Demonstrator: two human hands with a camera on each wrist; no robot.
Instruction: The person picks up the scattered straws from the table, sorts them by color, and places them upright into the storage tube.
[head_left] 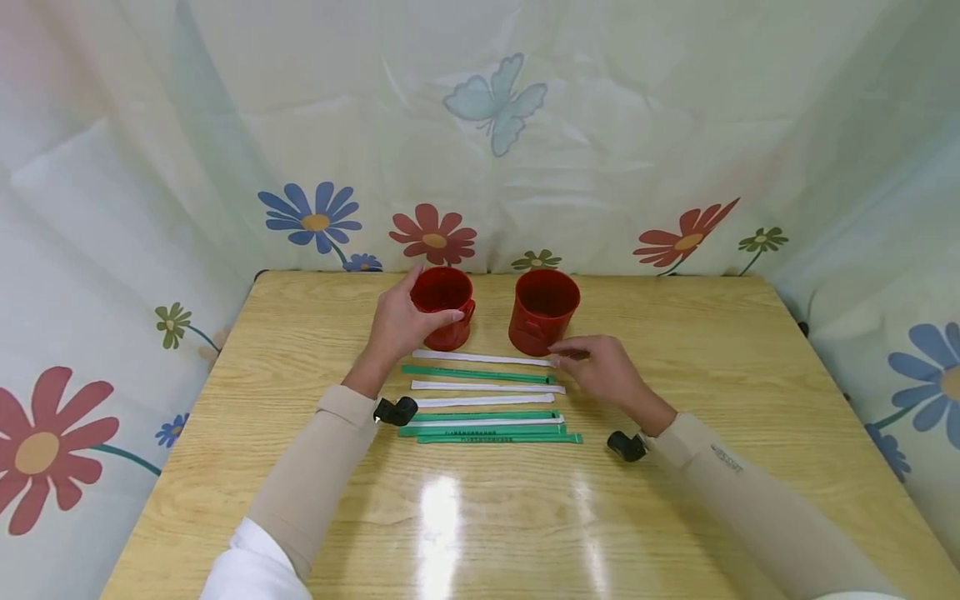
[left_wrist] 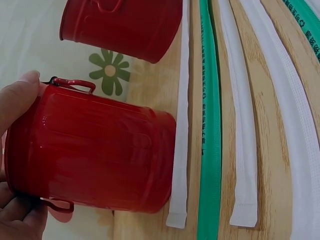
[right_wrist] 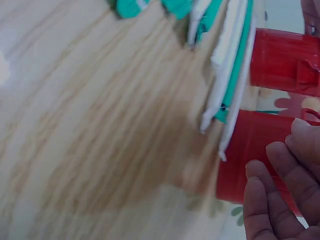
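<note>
Two small red metal cups with side handles stand upright at the back of the table. My left hand (head_left: 396, 323) grips the left red cup (head_left: 448, 337) by its rim, thumb on the near side; the left wrist view shows the fingers at the rim of that cup (left_wrist: 100, 150). My right hand (head_left: 606, 372) hovers beside the base of the right red cup (head_left: 531, 330), near the right end of the farthest white straw (head_left: 480, 358). In the right wrist view its fingers (right_wrist: 282, 167) are loosely bent with nothing between them; whether they touch the cup, I cannot tell.
Several paper-wrapped straws lie side by side in front of the cups, some white, some green (head_left: 476, 374) with dark print. The wooden table (head_left: 360, 517) ends at the back against a flower-patterned curtain (head_left: 600, 125), which also hangs at both sides.
</note>
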